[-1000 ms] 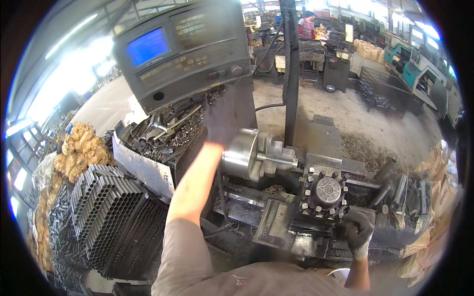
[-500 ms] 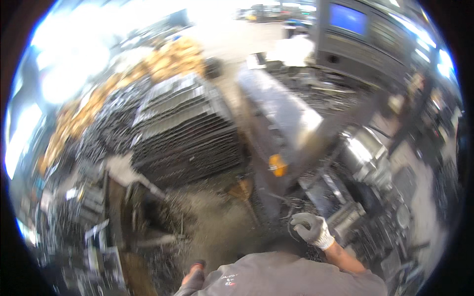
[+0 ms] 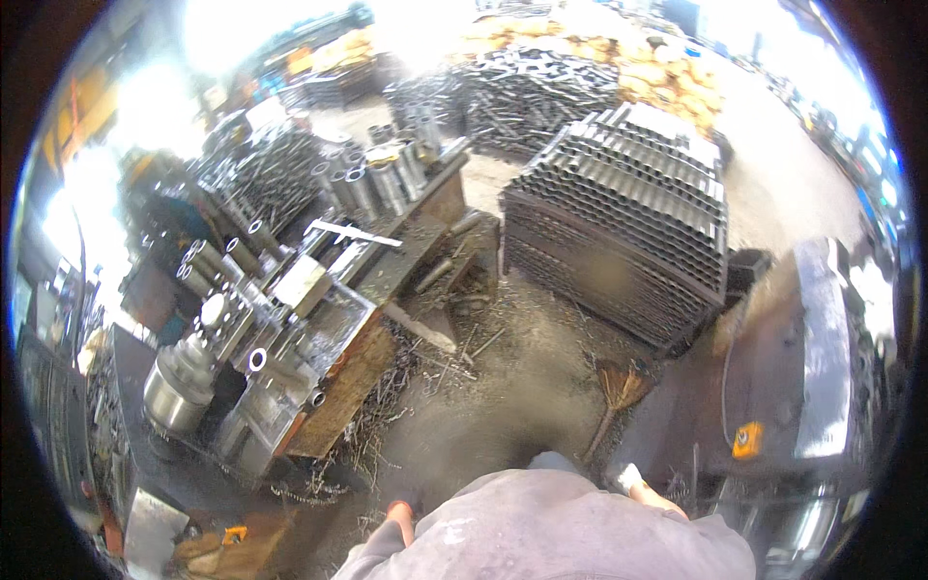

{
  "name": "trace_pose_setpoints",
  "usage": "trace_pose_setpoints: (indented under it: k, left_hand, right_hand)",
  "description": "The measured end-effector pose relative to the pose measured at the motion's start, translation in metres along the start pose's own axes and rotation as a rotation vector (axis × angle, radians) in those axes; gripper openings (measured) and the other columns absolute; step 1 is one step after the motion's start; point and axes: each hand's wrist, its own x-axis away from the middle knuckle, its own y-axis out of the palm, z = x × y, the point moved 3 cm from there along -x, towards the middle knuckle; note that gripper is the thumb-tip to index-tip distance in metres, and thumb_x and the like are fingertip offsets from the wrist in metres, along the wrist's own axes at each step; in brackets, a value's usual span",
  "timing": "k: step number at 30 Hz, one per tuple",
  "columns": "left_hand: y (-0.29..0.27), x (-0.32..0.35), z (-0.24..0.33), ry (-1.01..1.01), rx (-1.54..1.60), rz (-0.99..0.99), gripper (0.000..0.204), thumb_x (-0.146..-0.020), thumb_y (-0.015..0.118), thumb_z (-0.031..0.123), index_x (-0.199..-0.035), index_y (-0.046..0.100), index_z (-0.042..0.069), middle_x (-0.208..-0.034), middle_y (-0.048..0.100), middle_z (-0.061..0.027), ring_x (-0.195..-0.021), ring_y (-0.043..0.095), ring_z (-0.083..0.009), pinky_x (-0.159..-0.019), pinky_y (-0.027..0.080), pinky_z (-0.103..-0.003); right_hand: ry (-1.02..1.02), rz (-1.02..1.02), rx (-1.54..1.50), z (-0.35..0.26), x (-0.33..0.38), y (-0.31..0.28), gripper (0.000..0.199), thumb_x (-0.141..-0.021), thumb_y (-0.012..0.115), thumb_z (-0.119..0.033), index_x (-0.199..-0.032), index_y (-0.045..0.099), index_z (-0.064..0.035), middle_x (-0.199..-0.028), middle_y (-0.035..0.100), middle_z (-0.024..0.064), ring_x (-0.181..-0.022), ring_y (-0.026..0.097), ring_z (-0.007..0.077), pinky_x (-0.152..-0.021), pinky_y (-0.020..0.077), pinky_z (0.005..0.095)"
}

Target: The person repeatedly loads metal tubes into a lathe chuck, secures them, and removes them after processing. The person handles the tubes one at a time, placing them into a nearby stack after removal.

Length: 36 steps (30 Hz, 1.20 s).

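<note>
One broom [image 3: 622, 385], one caliper [image 3: 353, 233] and two small orange fittings [image 3: 747, 440] show.

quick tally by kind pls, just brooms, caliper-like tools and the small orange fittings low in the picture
broom: 1
caliper-like tool: 1
small orange fittings: 2
total: 4
</note>
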Motion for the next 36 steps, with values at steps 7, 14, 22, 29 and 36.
trace_pose_setpoints:
  k: [7, 14, 22, 29, 36]
  left_hand:
    - [0.043, 0.062, -0.03, 0.253, 0.868, -0.173, 0.021, -0.103, 0.062, 0.02, -0.119, 0.073, 0.012, -0.117, 0.076, -0.0112, -0.103, 0.073, -0.0271, -0.088, 0.059, -0.043]
    - [-0.008, 0.018, 0.163, -0.263, 0.145, 0.065, 0.053, -0.098, 0.057, 0.043, -0.132, 0.073, 0.006, -0.126, 0.076, -0.0212, -0.12, 0.071, -0.0354, -0.102, 0.052, -0.043]
    - [-0.102, 0.066, 0.289, -0.103, 0.209, 0.234, 0.055, -0.1, 0.057, 0.051, -0.139, 0.069, 0.013, -0.128, 0.076, -0.0167, -0.117, 0.071, -0.0354, -0.1, 0.054, -0.045]
    - [-0.069, 0.076, 0.114, -0.331, 0.45, 0.265, 0.034, -0.097, 0.064, 0.036, -0.12, 0.074, 0.012, -0.119, 0.077, -0.0138, -0.104, 0.073, -0.0338, -0.086, 0.057, -0.045]
    - [0.011, 0.067, -0.098, -0.394, -0.102, 0.16, 0.042, -0.082, 0.079, 0.032, -0.12, 0.073, 0.014, -0.123, 0.074, -0.0212, -0.115, 0.07, -0.0439, -0.097, 0.057, -0.053]
  right_hand:
    - [-0.1, -0.248, 0.065, 0.073, -0.105, 0.009, 0.025, -0.095, 0.063, -0.029, -0.106, 0.081, -0.014, -0.107, 0.08, 0.0116, -0.099, 0.077, 0.0308, -0.081, 0.062, 0.0476]
    - [-0.172, 0.006, -0.361, 0.142, -0.283, -0.103, 0.027, -0.1, 0.058, -0.024, -0.112, 0.077, -0.0075, -0.102, 0.078, 0.0162, -0.094, 0.077, 0.0325, -0.079, 0.0627, 0.049]
    - [0.265, -0.087, -1.294, 0.137, -0.402, -0.218, 0.018, -0.097, 0.059, -0.023, -0.094, 0.072, -0.0103, -0.082, 0.074, 0.0114, -0.068, 0.073, 0.029, -0.058, 0.0576, 0.0451]
    - [-0.527, 0.085, 0.257, 0.049, -0.451, -0.206, 0.02, -0.095, 0.067, -0.032, -0.096, 0.083, -0.0194, -0.102, 0.082, 0.0083, -0.096, 0.078, 0.0274, -0.078, 0.0604, 0.0446]
    - [-0.492, 0.057, 0.331, -0.098, -0.423, -0.263, 0.019, -0.095, 0.066, -0.033, -0.097, 0.082, -0.0221, -0.104, 0.081, 0.0071, -0.096, 0.078, 0.0282, -0.079, 0.059, 0.0452]
